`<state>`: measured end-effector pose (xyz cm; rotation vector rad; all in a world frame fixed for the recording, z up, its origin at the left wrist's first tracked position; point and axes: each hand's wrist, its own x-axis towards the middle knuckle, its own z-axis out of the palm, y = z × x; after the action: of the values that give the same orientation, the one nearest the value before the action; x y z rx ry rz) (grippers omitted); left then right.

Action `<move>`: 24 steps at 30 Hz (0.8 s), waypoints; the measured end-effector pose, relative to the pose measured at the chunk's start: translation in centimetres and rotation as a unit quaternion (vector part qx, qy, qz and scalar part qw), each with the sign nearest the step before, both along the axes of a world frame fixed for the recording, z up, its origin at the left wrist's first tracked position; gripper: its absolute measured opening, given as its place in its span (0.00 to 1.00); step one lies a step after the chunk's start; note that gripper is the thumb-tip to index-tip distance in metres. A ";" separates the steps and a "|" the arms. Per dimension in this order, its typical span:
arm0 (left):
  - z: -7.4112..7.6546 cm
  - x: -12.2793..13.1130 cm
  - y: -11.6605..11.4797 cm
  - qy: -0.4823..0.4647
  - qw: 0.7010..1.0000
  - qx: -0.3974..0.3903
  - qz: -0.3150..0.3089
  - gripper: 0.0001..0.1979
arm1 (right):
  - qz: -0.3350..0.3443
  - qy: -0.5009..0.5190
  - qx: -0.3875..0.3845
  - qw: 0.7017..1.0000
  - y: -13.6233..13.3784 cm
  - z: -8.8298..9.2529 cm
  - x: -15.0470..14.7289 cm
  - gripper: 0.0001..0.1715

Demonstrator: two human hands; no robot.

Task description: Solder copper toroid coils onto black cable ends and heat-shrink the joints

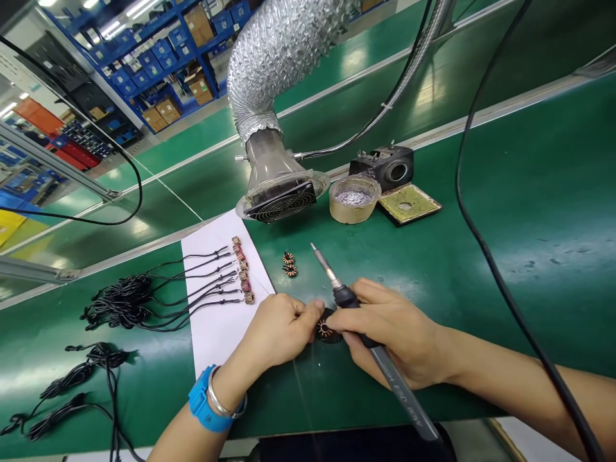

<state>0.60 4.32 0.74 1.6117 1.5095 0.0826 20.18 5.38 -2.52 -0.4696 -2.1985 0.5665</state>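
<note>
My right hand point(399, 333) is wrapped round a soldering iron point(385, 362), its bare metal tip pointing up and to the left over the table. Between my hands is a small copper-wound ring coil point(325, 329) on a black round piece point(331, 337). My left hand point(283, 330) pinches the left edge of that round piece between thumb and fingers. My right fingertips also touch its right side. Past the hands, two small copper-wound coils point(289, 264) lie on the green table. A row of several wound coils point(243, 273) sits on a white sheet point(212, 340).
Bundled black cables point(120, 298) lie at left, their ends on the sheet. Above hangs a fume extractor hood point(276, 186) on a foil duct point(269, 64). Behind stand a round tub point(353, 202), a yellow sponge tray point(409, 204) and a black iron holder point(385, 167). A black cord point(495, 276) crosses at right.
</note>
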 end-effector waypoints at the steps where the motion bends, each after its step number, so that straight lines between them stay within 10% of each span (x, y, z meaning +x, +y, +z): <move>1: 0.0 0.2 0.0 0.008 1.000 0.003 -0.006 0.31 | -0.009 0.015 0.002 1.000 0.0 0.1 0.0 0.23; 13: 0.5 -0.6 0.2 -0.065 0.993 -0.097 0.024 0.10 | -0.062 0.027 0.018 0.998 0.2 0.1 0.0 0.16; 24: -0.3 -0.9 -0.8 -0.181 0.974 -0.113 0.070 0.14 | 0.008 -0.026 0.021 0.999 -0.2 -0.9 0.2 0.21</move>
<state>-0.31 3.55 0.44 1.2310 1.2940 0.2595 20.35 5.20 -3.40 -0.4490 -2.2608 0.5219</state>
